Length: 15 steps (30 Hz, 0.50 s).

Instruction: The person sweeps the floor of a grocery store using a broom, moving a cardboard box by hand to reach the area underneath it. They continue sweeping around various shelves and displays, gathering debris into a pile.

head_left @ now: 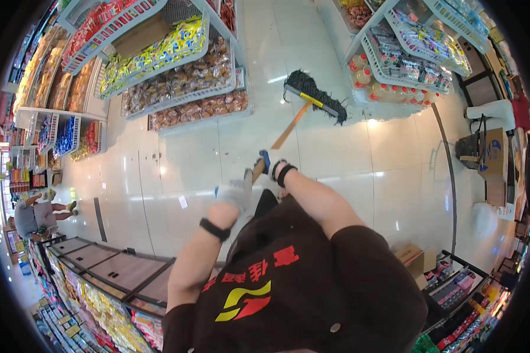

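Note:
A mop with a dark stringy head (315, 97) and a wooden handle (289, 130) rests on the glossy white tile floor (347, 176) ahead of me. Both my hands wear light gloves and grip the handle's near end. My left hand (233, 192), with a black band on the wrist, holds the lower part. My right hand (275, 169), also with a black wrist strap, grips a little farther up the handle. I wear a dark shirt with red and yellow print.
Snack shelves (176, 76) stand at the upper left and a rack with drink bottles (394, 82) at the upper right, beside the mop head. Low display cases (112, 270) lie at the lower left. Cardboard boxes (411, 257) sit right. A person (32, 216) crouches far left.

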### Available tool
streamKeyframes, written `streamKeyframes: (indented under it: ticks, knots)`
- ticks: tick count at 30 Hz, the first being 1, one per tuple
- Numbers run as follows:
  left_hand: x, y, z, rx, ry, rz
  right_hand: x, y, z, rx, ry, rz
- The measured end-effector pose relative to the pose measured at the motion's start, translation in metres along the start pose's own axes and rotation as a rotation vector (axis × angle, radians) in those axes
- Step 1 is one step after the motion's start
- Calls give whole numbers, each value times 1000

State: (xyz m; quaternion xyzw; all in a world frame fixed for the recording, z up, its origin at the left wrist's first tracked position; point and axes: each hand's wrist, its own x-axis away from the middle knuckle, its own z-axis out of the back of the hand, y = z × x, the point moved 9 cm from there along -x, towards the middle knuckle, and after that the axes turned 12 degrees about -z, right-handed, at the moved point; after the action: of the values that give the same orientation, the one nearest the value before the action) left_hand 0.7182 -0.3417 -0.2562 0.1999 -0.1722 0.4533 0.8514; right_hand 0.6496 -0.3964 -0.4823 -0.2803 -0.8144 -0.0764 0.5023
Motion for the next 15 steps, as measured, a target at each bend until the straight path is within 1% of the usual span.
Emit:
streamKeyframes:
  ticks: [1, 2, 4, 5, 7, 8, 10, 11, 12, 14, 15]
  knots:
    - [6, -9, -7, 56, -86, 35, 12, 4, 0, 186, 155, -35]
    - [20, -18, -15, 111, -180, 74, 9, 22, -2, 153, 212, -89]
    - [50, -38, -19, 78, -170, 57, -79, 37, 11, 872, 384, 192]
    - [68, -48, -20, 61, -170, 43, -73, 46, -5, 867, 381, 196]
    - [105, -74, -18, 77, -182, 42, -62, 80, -25, 800, 434, 38]
    - [125, -88, -17, 99, -189, 41, -61, 92, -40, 796, 433, 41]
    - [170, -124, -21, 74, -205, 46, -63, 133, -68, 598, 360, -61]
    - [191, -141, -22, 65, -205, 58, -58, 149, -84, 526, 375, -91]
    - [213, -157, -21, 81, -205, 64, -65, 166, -96, 539, 381, -99]
    - [257, -193, -12, -10, -229, 84, -121, 210, -117, 468, 259, -54]
    - [279, -210, -8, -3, -241, 91, -183, 233, -126, 749, 184, 68]
